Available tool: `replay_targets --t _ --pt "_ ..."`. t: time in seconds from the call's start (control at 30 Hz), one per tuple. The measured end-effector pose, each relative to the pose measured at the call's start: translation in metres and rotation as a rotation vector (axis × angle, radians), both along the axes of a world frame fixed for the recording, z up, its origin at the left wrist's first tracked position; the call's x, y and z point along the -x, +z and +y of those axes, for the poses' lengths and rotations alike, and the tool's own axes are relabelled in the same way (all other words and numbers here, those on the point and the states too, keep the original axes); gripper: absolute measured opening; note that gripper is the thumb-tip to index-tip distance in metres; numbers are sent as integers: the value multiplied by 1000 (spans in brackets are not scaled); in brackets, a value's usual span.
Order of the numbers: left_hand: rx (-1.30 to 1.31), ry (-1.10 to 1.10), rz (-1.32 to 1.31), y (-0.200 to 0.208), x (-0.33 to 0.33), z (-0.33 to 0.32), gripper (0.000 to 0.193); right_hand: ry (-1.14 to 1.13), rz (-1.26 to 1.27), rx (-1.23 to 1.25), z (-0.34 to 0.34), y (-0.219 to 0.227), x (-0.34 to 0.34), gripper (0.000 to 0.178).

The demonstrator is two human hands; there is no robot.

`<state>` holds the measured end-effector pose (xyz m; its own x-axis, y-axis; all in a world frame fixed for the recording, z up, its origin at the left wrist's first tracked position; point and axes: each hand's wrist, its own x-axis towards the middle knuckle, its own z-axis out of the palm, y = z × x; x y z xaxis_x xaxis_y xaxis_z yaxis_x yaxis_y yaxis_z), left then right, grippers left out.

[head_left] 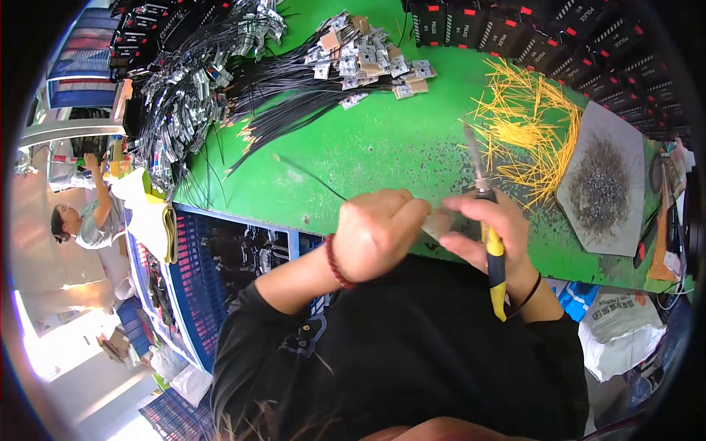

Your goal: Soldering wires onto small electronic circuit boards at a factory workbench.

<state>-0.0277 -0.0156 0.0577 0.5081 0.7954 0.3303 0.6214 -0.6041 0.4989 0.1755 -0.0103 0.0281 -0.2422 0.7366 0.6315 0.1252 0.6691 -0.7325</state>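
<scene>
My left hand (379, 228) is closed, with a thin black wire (316, 178) running out of it to the far left over the table. Opposite it, my right hand (496, 228) grips a soldering iron (495, 257) with a yellow and black handle, its metal tip pointing away from me. The thumb and forefinger of that hand reach toward a small pale piece (439, 223) between both hands, too blurred to name. Whether the left fingers also hold this piece is hidden.
Black wires with small circuit boards (360, 59) lie at the back. Yellow sticks (522, 132) are scattered right of the iron's tip, beside a stained grey board (599, 184). Black boxes (507, 33) line the far right edge of the green table (353, 154). Another person (92, 220) is at left.
</scene>
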Motion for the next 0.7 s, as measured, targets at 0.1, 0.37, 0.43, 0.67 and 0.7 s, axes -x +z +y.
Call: replay_targets --t 0.1,0.37,0.43,0.67,0.7 --pt "57 68 -40 7 -9 -8 11 0 -179 -57 1 6 3 38" --pt "383 256 -200 4 -1 -21 5 68 -34 -54 -6 -4 15 40" --pt "358 205 -186 4 -2 -20 4 -90 -12 -22 -4 -6 20 37" --pt "-41 117 47 -37 75 5 19 20 -177 359 15 -26 18 31" --pt "-40 112 46 -40 80 9 19 9 -267 287 19 -31 20 31"
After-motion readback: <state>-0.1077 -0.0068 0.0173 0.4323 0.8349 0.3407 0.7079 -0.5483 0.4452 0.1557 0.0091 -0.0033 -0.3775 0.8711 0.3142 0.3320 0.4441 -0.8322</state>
